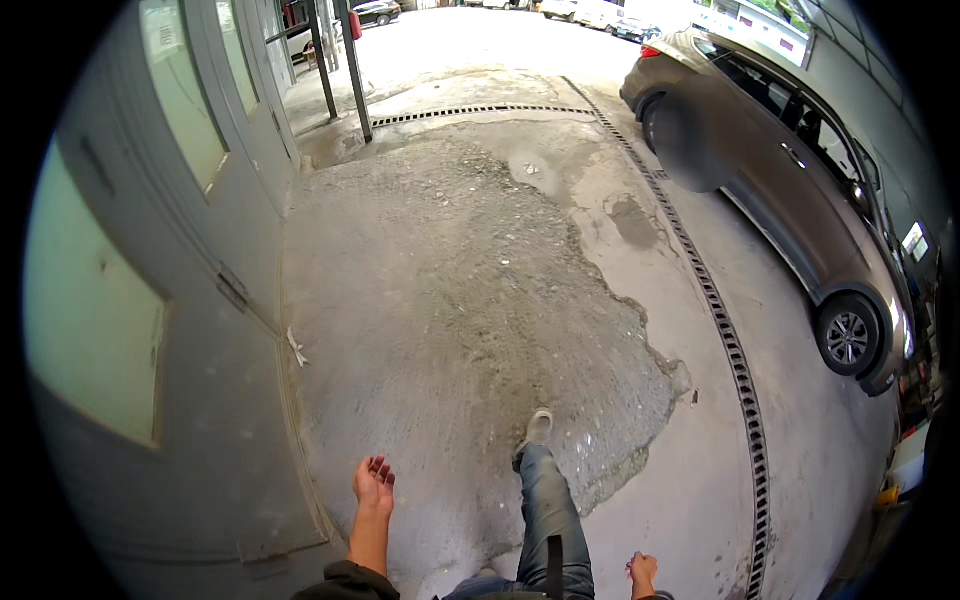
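My left hand (374,486) hangs in the air at the lower left, out from a dark sleeve. Its fingers are loosely curled but apart, and nothing is in it; the grey door panels on the left are the nearest thing to it. Low at the right of my legs, my right hand (642,569) has its fingers curled in, with no object showing in it. Between the two hands my leg in blue jeans (552,505) is stretched forward, and a light shoe (540,427) is on the broken concrete.
Rough, broken concrete (450,290) spreads ahead. A slotted drain (715,300) runs along its right, joining a crosswise drain (480,112) farther off. Grey doors (215,270) line the left, with a metal post (355,80) beyond. A brown car (800,200) stands at right.
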Tool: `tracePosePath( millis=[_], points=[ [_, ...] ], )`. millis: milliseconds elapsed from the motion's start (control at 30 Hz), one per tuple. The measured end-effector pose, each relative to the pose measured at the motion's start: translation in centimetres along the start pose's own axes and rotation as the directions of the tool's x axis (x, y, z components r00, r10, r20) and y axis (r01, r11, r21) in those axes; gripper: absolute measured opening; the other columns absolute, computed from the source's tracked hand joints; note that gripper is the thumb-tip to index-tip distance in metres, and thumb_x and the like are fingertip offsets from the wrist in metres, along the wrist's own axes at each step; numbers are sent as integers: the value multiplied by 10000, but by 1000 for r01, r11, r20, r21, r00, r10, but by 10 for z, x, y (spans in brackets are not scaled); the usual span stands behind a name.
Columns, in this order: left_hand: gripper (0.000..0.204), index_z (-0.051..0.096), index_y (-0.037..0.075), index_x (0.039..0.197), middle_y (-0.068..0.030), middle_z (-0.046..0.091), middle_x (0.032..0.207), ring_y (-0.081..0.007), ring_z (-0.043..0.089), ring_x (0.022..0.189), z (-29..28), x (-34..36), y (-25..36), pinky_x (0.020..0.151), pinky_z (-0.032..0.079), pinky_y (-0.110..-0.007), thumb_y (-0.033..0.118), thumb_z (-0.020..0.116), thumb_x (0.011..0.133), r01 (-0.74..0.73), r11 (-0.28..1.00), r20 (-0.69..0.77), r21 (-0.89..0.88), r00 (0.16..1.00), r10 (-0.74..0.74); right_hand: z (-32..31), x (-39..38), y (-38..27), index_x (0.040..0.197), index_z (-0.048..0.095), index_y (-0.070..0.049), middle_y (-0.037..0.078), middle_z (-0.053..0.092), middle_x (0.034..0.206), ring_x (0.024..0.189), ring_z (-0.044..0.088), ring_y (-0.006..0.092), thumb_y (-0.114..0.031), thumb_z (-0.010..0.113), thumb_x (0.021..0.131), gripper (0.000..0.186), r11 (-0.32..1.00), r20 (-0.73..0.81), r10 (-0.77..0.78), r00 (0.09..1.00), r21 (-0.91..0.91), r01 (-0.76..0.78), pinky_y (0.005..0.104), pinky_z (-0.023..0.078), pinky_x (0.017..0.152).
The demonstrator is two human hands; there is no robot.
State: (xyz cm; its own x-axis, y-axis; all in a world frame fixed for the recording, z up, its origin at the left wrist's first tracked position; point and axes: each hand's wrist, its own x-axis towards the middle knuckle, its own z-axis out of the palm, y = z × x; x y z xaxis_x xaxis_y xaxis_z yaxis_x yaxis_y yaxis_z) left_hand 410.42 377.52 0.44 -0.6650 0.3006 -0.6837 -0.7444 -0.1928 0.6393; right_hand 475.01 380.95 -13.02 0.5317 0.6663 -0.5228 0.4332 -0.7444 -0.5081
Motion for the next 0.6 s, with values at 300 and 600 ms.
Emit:
tracePosePath(
  millis=[300,600],
  points=[
    [182,595,129,1096,-18,669,1041,-174,635,907,374,83,103,760,540,-337,295,603,1022,56,996,79,-74,996,-50,52,271,-416,766,735,45,183,711,711,563,693,275,-265,564,901,379,974,-59,-186,981,-146,176,418,567,574],
    [163,601,136,1061,-31,717,1034,-163,648,863,488,134,283,742,542,-315,296,600,1031,-300,872,-229,-388,947,224,203,153,-1025,883,713,-17,70,728,744,625,702,153,-289,610,1015,319,721,336,-691,640,264,640,301,538,548]
  ],
)
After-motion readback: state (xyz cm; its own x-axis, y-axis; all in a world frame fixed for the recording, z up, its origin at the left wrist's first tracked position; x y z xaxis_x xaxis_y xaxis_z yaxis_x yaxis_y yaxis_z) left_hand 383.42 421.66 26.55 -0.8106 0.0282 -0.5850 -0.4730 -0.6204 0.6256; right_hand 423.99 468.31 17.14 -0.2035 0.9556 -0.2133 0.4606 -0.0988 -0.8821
